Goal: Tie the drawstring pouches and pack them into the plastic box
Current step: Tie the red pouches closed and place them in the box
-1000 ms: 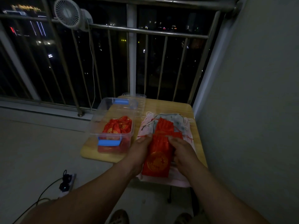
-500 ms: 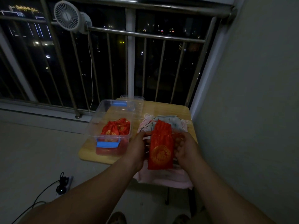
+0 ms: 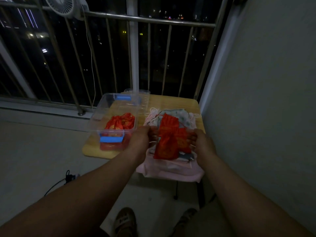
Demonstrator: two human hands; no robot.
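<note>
Flat a moment ago, the pouch now hangs over the tabletop, neck cinched, as the left hand and right hand pinch it with curled fingers, pulling apart; knotting, then the box, likely follow.

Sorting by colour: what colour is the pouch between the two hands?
The fabric drawstring pouch is red with a gold round emblem; head view.

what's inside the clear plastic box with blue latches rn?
Red gold-printed drawstring pouches heaped at the near end of the clear plastic box. Their overlap and the blue front latch hide the exact count and anything beneath them.
</note>
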